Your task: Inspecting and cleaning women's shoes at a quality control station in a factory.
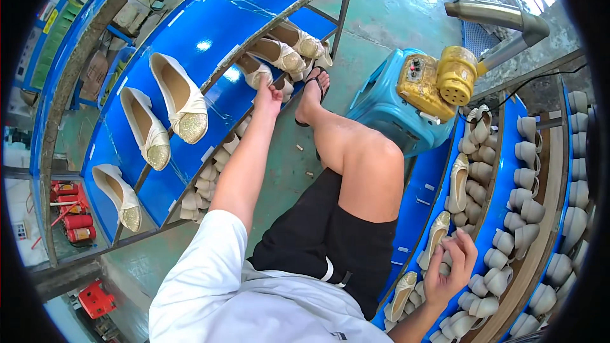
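Note:
My left hand [269, 96] reaches to the rack on the left, its fingers closed at the toe of a cream ballet flat [252, 68] on the lower shelf. Beside that shoe lie more flats with glittery gold toes, such as this gold-toed flat [279, 54]. On the upper blue shelf stand three cream flats, among them a larger gold-toed flat [180, 98]. My right hand [451, 268] hovers over the right-hand rack with its fingers loosely bent and apart, holding nothing. Close to it is a gold flat [437, 235] on the rack's edge.
A blue plastic stool [375, 105] carries a yellow machine [420, 86] with a metal duct [502, 19]. Rows of beige shoe lasts [524, 200] fill the right rack. Red fire extinguishers [77, 222] stand at far left. My sandalled foot [312, 92] rests near the left rack.

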Available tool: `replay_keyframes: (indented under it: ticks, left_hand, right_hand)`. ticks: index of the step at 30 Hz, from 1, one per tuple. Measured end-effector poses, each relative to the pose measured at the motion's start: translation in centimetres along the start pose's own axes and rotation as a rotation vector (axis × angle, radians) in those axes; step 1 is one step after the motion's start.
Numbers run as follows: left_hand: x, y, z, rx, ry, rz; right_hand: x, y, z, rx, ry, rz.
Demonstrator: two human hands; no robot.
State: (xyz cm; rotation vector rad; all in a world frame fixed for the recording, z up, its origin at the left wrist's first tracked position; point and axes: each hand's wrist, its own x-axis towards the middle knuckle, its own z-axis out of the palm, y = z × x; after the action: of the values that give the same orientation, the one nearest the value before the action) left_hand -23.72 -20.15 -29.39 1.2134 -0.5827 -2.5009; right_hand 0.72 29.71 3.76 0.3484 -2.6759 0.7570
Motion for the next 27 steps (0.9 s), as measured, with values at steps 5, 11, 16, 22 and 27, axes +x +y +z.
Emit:
replay_keyframes:
  ticks: [5,11,16,22,27]
  left_hand:
    - [-11.7,0.1,-5.1,-0.003,-0.101,0.062]
    - [-32.2,-0.4,-11.1,0.572,-0.369,0.243]
    - [-39.5,4.0,-7.8,0.834,-0.654,0.532]
    - [-44.4,8.2,0.8,1.064,-1.059,0.863]
    - [-46.0,7.3,4.5,1.203,-1.261,0.861]
  right_hand:
    - [0.6,-1.0,2.6,0.116,-0.016,-0.060]
    - [1.5,-4.3,4.2,0.304,-0.042,-0.211]
    - [3.5,-8.1,4.1,0.381,-0.046,-0.454]
    - [7.7,-11.1,4.1,0.271,-0.115,-0.583]
    - [9.6,-10.3,2.8,0.306,-0.123,-0.573]
